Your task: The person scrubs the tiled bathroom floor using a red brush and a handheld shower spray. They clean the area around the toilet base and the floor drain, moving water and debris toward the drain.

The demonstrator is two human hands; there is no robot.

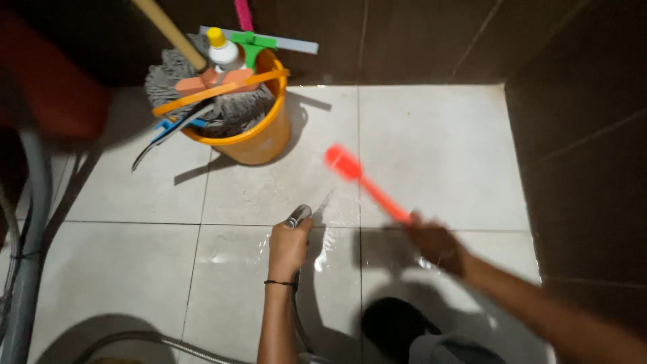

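Nearest to me, my left hand (288, 247) is closed around the handle of a chrome spray nozzle (298, 216) on a flexible metal hose (145, 338). The fingers are wrapped tight on it, with the head pointing forward and down at the pale tiled floor (438, 141). The hose curls back along the floor behind my wrist, which wears a thin black band.

To the right, my right hand (437, 241) grips the end of a red long-handled plastic brush (367, 185). The fingers are shut on the handle, though the hand and brush are blurred, so I cannot tell the exact grip. The brush head hangs over the tile just ahead of the nozzle, angled up and to the left; whether it touches the floor I cannot say.

As I judge it, the floor is partly done. The tiles around and just ahead of the nozzle shine wet, with a puddle between my two hands, while the tiles farther out by the dark wall look duller and mostly dry, so they are left.

Farther back on the left stands an orange plastic bucket (263, 145). It holds a grey string mop (236, 108) with a wooden handle, a white bottle with a yellow cap (222, 50) and a green squeegee (259, 42).
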